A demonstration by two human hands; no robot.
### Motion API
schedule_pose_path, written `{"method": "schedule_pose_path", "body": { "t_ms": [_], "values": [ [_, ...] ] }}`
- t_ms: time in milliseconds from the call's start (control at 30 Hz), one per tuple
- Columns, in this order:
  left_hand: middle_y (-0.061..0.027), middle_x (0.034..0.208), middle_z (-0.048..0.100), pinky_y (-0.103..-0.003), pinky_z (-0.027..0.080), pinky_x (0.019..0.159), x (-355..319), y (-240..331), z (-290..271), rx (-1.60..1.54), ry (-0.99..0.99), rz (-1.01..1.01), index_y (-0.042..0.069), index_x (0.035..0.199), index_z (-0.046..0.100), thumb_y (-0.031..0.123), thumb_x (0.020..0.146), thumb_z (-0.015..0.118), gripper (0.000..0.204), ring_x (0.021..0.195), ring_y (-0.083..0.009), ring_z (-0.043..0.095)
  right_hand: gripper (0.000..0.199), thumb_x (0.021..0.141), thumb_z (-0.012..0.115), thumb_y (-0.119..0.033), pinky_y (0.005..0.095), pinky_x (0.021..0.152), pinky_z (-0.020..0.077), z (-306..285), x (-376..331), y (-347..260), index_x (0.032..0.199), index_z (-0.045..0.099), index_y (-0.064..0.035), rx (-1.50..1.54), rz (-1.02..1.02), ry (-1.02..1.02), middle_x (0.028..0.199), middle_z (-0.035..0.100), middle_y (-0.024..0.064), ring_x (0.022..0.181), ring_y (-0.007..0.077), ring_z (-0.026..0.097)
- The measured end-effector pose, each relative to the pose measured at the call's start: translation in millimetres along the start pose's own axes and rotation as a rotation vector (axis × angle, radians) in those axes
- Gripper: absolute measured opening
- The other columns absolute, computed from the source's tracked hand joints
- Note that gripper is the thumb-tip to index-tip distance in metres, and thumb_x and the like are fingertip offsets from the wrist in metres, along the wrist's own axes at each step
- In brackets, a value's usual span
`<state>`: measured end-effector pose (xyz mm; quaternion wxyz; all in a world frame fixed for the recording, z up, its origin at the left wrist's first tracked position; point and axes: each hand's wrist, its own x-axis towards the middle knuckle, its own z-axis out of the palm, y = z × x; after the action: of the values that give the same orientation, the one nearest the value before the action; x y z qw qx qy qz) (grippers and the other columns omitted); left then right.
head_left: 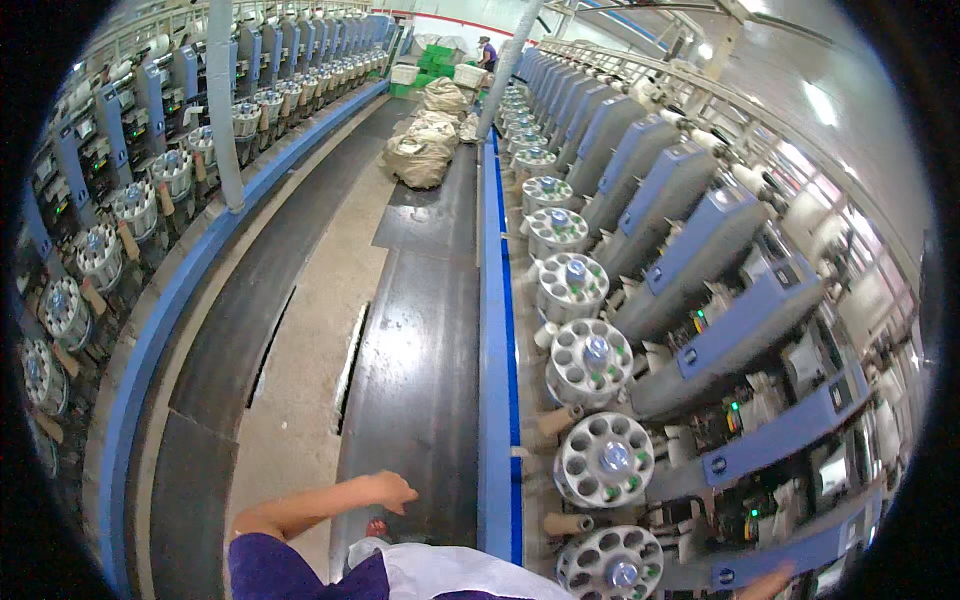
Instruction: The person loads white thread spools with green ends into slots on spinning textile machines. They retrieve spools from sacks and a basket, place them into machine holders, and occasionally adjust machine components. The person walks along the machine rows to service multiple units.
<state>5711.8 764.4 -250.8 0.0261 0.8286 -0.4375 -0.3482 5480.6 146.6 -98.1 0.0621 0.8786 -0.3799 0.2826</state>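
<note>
Holding the left hand [390, 493] low over a dark floor plate [425, 430], loosely curled with fingertips apart, ahead of a purple sleeve [265, 565] and a pale apron [460, 572]. Showing the right hand [768, 583] only as a blur at the lower edge, by the nearest blue panel [800, 556]; cannot tell whether closed on anything or touching that panel. Marked there with a small dark emblem [726, 577], too small to read.

To the left of the right hand, the nearest bobbin carousel [623, 573], grey, round and ringed with holes, with a tan cone tube [566, 524] close to the rim. Just beyond, a second carousel [615, 457] of like shape and a second blue panel [775, 443], bearing a similar mark, equally unreadable.

Running along the aisle, a blue rail [496, 400]; over on the left side, another row of machines [112, 125]. Farther along, tan sacks [420, 160] heaped on the floor, then green crates [435, 62] beside a white bin [405, 74]. Farthest off, a person [487, 52] in purple.
</note>
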Motion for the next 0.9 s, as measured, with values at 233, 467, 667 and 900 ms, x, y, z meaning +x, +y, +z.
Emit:
{"method": "schedule_pose_path", "body": {
  "t_ms": [233,467,667,900],
  "values": [
    [-0.0162,0.110,0.063,-0.047,0.051,0.079,50.2,-210.4,-135.9,-0.404,0.326,0.203,0.013,0.130,0.048,0.025,0.084,0.063,0.050,0.099,-0.0349,0.062,0.060,0.076,0.040,0.014,0.0446,0.105,0.0340,152.0,-7.3,-298.0,0.133,0.048,-0.0021,0.263,-0.268,-0.223,0.131,0.049,0.0202,0.127,0.0372,0.042],
    [-0.0201,0.117,0.060,-0.046,0.044,0.093,20.8,-530.5,-120.8,-0.792,1.059,-0.748,0.002,0.122,0.055,0.008,0.084,0.051,0.039,0.110,-0.0361,0.055,0.053,0.077,0.045,0.011,0.0416,0.105,0.0342,317.2,163.9,-653.9,0.129,0.048,0.0028,0.640,-0.245,-0.208,0.133,0.048,0.0223,0.125,0.0362,0.044],
    [-0.0199,0.113,0.063,-0.045,0.045,0.091,-145.4,-629.8,19.2,-0.977,-0.036,-1.303,0.008,0.116,0.062,0.027,0.082,0.056,0.039,0.105,-0.0342,0.060,0.058,0.079,0.045,0.009,0.0386,0.111,0.0286,409.0,113.5,-1226.6,0.136,0.040,0.0004,1.111,-1.019,-0.733,0.139,0.043,0.0208,0.131,0.0333,0.039],
    [-0.0211,0.106,0.064,-0.046,0.046,0.092,-102.0,-998.5,-117.8,-0.933,0.172,-1.310,0.004,0.113,0.062,0.018,0.082,0.055,0.035,0.102,-0.0360,0.060,0.062,0.078,0.044,0.008,0.0407,0.110,0.0310,502.6,14.0,-1593.7,0.139,0.036,0.0001,0.865,-1.464,-1.191,0.141,0.040,0.0232,0.131,0.0349,0.039]
  ]
}}
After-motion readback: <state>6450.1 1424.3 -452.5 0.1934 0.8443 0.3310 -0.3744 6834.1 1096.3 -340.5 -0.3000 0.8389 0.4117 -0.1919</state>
